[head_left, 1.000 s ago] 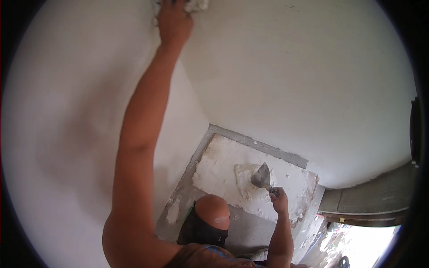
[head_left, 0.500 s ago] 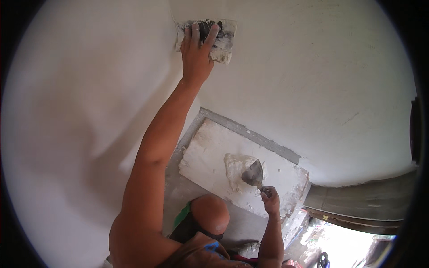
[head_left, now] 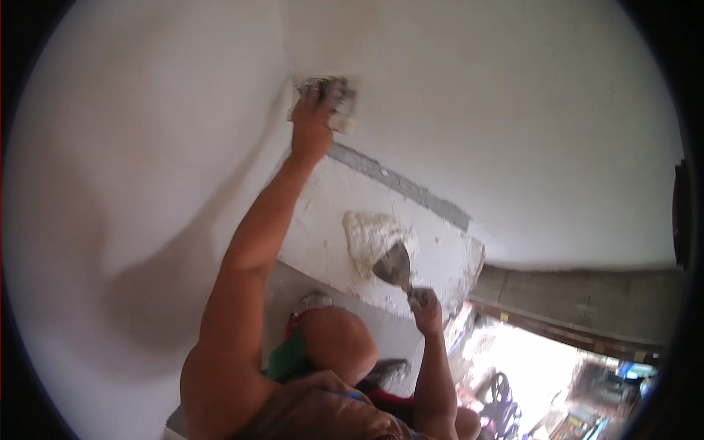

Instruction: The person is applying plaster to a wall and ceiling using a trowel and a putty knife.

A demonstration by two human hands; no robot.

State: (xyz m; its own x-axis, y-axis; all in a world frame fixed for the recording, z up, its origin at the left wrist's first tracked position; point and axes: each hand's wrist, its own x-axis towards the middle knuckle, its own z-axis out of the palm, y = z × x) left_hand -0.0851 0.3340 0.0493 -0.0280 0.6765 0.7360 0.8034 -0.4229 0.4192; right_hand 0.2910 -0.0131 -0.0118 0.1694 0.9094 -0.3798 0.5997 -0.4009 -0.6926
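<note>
With my left arm stretched far out, my left hand (head_left: 312, 132) presses a wide flat putty spreader (head_left: 344, 119) against the wall beside the inner corner. Its fingers lie over the spreader's dark, smeared back; motion blurs them a little. My right hand (head_left: 427, 314) is closed round the handle of a putty knife (head_left: 394, 265), whose broad grey blade points up and left. The blade is over the edge of a heap of wet white putty (head_left: 359, 229); whether it touches the heap I cannot tell. Under the heap lies a white-coated board (head_left: 449, 258).
White walls (head_left: 499, 132) meet in a corner at the upper left. A bare grey strip (head_left: 400, 183) runs along the wall's foot behind the board. My bent knee (head_left: 341, 345) is near the board's front edge. A bright opening with clutter (head_left: 528, 367) is at lower right.
My left hand and the spreader have come down along the corner, closer to the board. The view has shifted, so the board, putty and right hand appear higher and further left.
</note>
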